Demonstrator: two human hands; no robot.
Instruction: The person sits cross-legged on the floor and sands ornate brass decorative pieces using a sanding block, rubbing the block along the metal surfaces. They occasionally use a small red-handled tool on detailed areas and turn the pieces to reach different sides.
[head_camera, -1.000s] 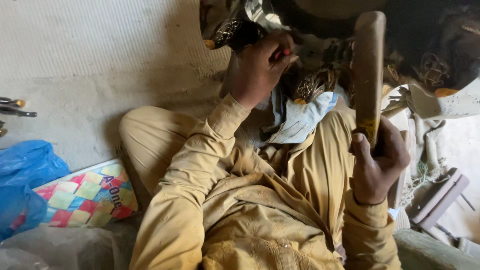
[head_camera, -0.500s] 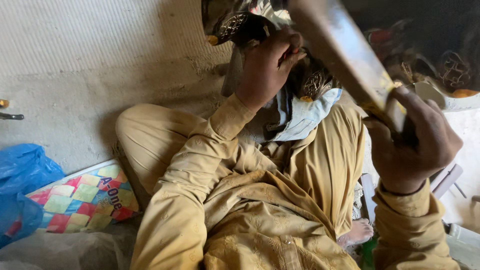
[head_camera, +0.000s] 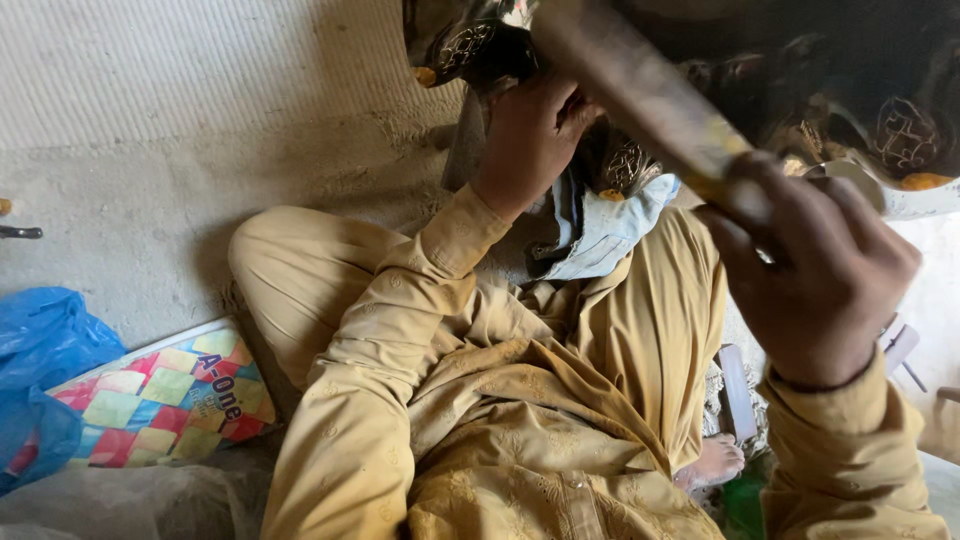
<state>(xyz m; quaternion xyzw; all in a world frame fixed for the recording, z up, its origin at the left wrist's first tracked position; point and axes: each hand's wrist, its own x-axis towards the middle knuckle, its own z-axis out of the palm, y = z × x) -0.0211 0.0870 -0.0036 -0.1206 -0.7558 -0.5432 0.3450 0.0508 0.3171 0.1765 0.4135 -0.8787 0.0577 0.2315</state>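
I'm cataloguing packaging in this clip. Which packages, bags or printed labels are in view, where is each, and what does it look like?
Printed mat or flat pack: lower left on the floor beside the bent knee, flat, a checkered patchwork of pink, yellow, green and blue with a white edge and some lettering.
Plastic bag: far left edge, crumpled, bright blue, overlapping the printed mat's left end.
No signs or screens show.

Wooden stick (head_camera: 640, 95) blurred; top end cut off by frame.
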